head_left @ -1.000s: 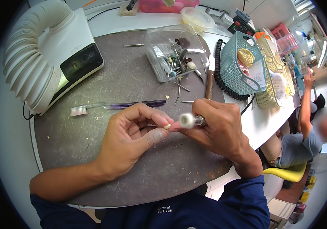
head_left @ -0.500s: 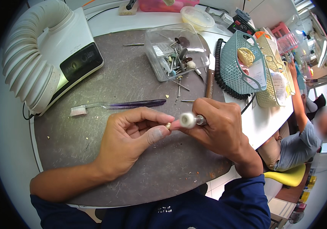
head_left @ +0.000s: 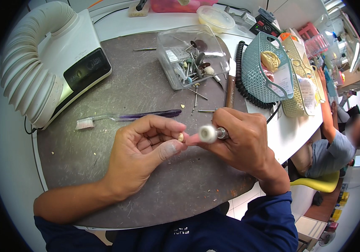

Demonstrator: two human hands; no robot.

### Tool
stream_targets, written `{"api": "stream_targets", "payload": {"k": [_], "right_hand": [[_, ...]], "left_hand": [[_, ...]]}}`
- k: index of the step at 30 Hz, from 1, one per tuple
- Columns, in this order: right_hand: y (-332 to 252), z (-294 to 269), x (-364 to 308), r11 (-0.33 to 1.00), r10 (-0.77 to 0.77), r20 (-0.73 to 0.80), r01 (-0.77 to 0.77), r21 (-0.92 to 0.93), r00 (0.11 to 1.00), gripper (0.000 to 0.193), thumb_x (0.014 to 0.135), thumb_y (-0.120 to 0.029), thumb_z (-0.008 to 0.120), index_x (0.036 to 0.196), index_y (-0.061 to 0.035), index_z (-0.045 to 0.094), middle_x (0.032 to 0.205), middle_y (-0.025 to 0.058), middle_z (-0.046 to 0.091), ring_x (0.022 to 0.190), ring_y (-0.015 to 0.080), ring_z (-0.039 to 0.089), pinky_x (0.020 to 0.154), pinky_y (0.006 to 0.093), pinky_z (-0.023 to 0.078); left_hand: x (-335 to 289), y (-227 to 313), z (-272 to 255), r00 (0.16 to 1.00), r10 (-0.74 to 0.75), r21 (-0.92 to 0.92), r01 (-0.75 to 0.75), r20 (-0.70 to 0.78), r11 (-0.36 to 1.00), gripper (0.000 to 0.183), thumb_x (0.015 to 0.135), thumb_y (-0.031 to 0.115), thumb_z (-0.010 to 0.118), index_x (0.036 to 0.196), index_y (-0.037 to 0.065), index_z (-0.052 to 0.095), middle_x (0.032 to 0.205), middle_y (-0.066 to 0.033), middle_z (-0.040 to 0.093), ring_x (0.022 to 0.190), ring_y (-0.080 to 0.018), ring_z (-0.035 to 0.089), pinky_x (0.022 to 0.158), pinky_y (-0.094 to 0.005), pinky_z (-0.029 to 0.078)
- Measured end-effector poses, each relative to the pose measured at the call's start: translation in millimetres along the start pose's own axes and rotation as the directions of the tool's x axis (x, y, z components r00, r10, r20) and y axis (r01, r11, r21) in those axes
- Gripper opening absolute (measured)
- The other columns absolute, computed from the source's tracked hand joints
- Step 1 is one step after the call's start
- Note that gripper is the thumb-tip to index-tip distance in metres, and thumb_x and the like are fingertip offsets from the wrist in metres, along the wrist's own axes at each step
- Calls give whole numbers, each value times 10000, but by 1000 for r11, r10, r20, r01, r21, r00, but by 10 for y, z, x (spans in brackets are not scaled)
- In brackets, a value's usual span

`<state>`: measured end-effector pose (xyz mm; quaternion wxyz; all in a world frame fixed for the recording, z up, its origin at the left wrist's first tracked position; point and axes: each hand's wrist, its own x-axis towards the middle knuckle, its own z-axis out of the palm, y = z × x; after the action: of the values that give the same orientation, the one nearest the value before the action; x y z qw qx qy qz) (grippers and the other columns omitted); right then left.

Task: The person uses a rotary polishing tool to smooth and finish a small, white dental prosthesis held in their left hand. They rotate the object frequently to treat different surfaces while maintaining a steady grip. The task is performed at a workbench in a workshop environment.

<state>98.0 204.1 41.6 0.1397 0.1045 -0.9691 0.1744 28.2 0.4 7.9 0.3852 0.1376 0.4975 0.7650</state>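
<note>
The small cream piece (head_left: pixel 181 137) sits pinched between the fingers (head_left: pixel 169 123) of the left hand (head_left: pixel 134 149), while just right of them the right hand (head_left: pixel 243 136) clamps a white-tipped handpiece (head_left: pixel 221 133).

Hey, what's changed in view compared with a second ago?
The small cream piece in your left hand has turned and shifted slightly left, away from the white tip of the rotary tool in your right hand. A co-worker's arm has swung leftward in the picture. Neither hand let anything go; the toothbrush and clear box stayed put.
</note>
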Motion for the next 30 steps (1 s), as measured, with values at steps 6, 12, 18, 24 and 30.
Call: {"api": "stream_targets", "payload": {"k": [6, 12, 18, 24, 30], "right_hand": [[-6, 41, 7, 999, -9, -19, 9, 42, 1000, 570, 571, -505, 851, 617, -69, 487, 505, 30, 463, 404, 172, 479, 391, 309, 352], [-29, 31, 35, 999, -32, 80, 33, -17, 996, 602, 706, -618, 710, 624, -65, 486, 555, 68, 538, 488, 243, 599, 433, 343, 446], [-39, 36, 33, 1000, -14, 116, 14, 1, 993, 586, 733, -601, 696, 632, -61, 494, 587, 74, 557, 511, 258, 610, 446, 356, 455], [-22, 11, 32, 999, 34, 101, -35, 2, 994, 581, 737, -596, 698, 643, -59, 497, 538, 88, 547, 497, 274, 612, 445, 362, 457], [-33, 29, 33, 1000, 13, 94, -14, 19, 995, 594, 738, -609, 687, 641, -56, 494, 536, 92, 543, 490, 283, 605, 440, 365, 451]], "left_hand": [[5, 0, -17, 1000, -25, -46, 25, 9, 999, 214, 859, -43, 640, 1050, 11, 560, 1005, -95, 630, 917, -142, 634, 844, -276, 524], [4, -4, -11, 1000, -31, -47, 31, 3, 998, 212, 854, -39, 649, 1041, 7, 561, 990, -95, 634, 920, -139, 632, 857, -282, 523], [8, 3, -20, 999, -41, -32, 41, 1, 999, 191, 853, -24, 659, 1026, -3, 582, 1001, -114, 653, 937, -149, 639, 867, -284, 518], [15, -19, -38, 1000, -6, -18, 6, 22, 1000, 151, 899, 19, 632, 1038, -37, 615, 1006, -135, 673, 922, -135, 653, 846, -259, 541], [-2, 7, -8, 1000, -30, -35, 29, -3, 999, 132, 886, -2, 630, 1007, 0, 576, 974, -116, 659, 927, -142, 645, 838, -267, 527]]}}
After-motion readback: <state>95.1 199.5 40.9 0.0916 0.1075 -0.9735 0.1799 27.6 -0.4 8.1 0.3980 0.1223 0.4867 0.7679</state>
